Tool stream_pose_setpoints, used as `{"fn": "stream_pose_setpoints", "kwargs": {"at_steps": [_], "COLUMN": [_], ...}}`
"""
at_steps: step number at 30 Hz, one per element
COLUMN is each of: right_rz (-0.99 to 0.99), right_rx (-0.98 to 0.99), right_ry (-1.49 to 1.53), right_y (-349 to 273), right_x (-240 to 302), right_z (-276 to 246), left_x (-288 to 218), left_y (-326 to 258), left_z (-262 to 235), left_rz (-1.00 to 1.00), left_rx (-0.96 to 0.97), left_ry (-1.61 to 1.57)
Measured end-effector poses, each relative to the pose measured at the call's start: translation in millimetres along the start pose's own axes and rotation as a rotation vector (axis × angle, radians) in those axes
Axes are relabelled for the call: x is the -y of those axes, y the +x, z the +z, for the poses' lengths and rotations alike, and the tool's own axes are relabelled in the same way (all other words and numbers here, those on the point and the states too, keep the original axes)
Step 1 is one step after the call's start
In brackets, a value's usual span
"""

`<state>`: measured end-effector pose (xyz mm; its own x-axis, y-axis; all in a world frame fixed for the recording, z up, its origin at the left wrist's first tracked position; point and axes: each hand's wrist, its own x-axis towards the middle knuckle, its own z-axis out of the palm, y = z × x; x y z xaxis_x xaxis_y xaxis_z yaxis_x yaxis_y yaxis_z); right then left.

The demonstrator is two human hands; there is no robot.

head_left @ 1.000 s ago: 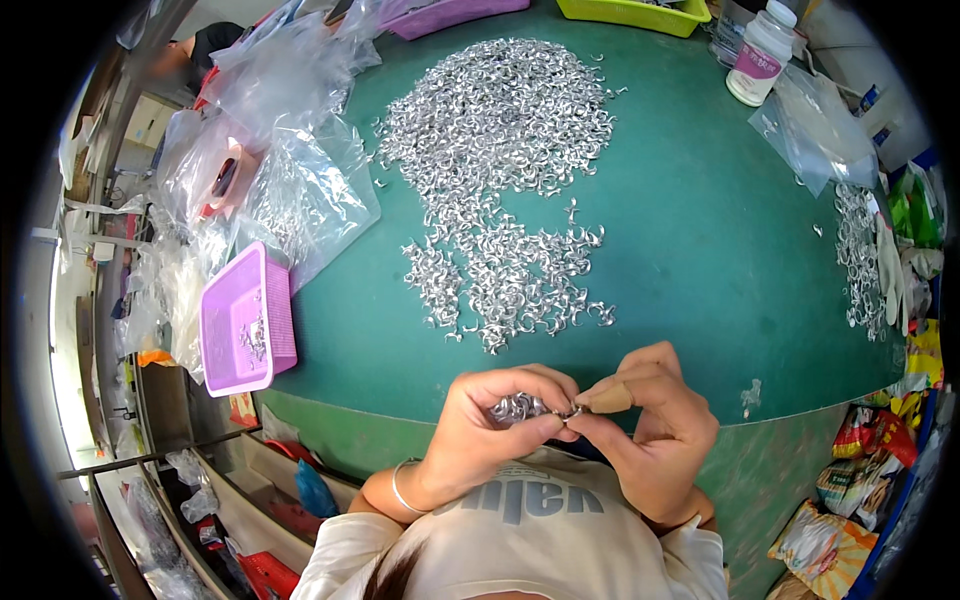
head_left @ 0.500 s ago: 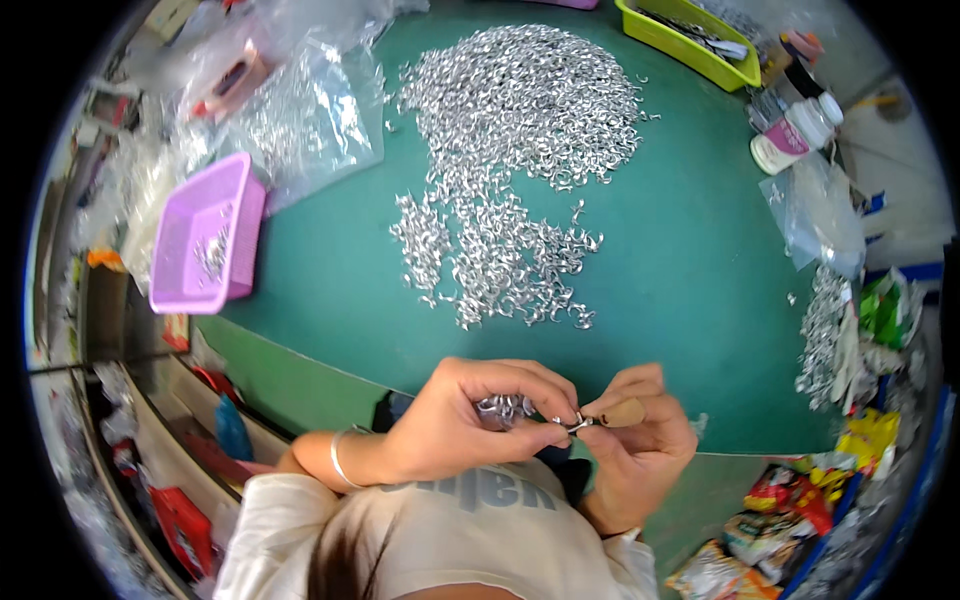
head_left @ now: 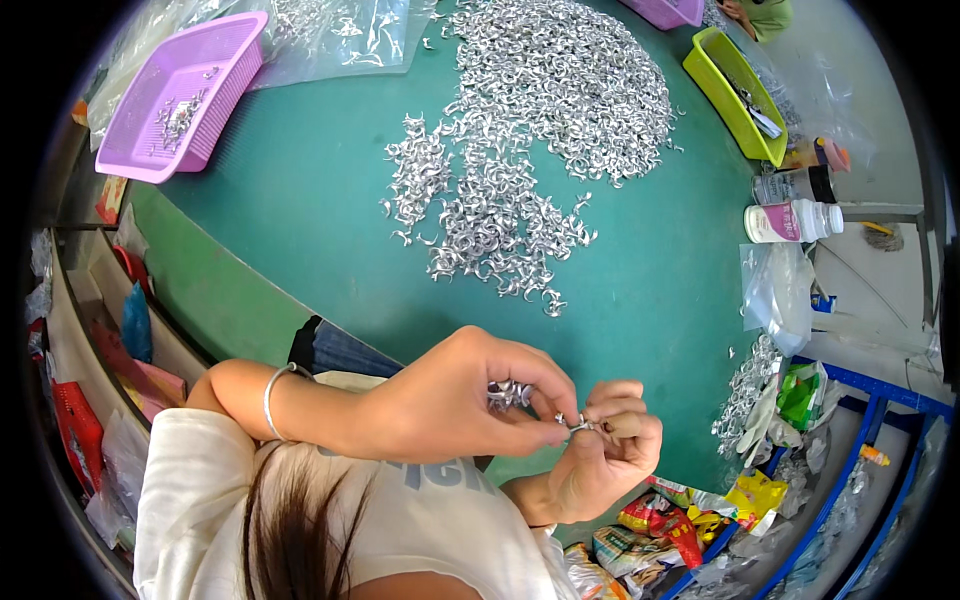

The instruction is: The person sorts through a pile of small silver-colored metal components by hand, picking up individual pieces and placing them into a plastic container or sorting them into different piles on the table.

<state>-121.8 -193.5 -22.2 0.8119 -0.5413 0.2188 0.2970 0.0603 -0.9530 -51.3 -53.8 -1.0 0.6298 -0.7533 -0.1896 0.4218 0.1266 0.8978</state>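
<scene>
Since a moment earlier, both hands have drifted rightward over the green table (head_left: 300,220). Left hand (head_left: 460,400) cups several small metal clips (head_left: 508,393); right hand (head_left: 600,450) pinches one clip (head_left: 578,424). Beyond lie the clip heap (head_left: 520,130), purple basket (head_left: 185,95) and white bottle (head_left: 790,220).

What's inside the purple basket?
The purple basket holds a small cluster of shiny metal pieces near its middle; the rest of its slatted floor shows bare. Its near wall hides a thin strip of floor, so anything lying there cannot be seen.
</scene>
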Motion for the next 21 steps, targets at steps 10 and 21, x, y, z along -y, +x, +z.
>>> {"fn": "stream_pose_setpoints", "kwargs": {"at_steps": [10, 21], "right_rz": [-0.010, 0.023], "right_rx": [0.053, 0.053], "right_ry": [-0.068, -0.143], "right_y": [0.9, -10.4], "right_x": [0.9, 4.6], "right_z": [2.2, 21.1], "left_x": [3.1, 1.2], "left_y": [-0.3, -12.2], "left_z": [-2.8, -19.1], "left_rz": [0.033, -0.023], "left_rx": [0.002, 0.047], "left_ry": [-0.022, -0.089]}}
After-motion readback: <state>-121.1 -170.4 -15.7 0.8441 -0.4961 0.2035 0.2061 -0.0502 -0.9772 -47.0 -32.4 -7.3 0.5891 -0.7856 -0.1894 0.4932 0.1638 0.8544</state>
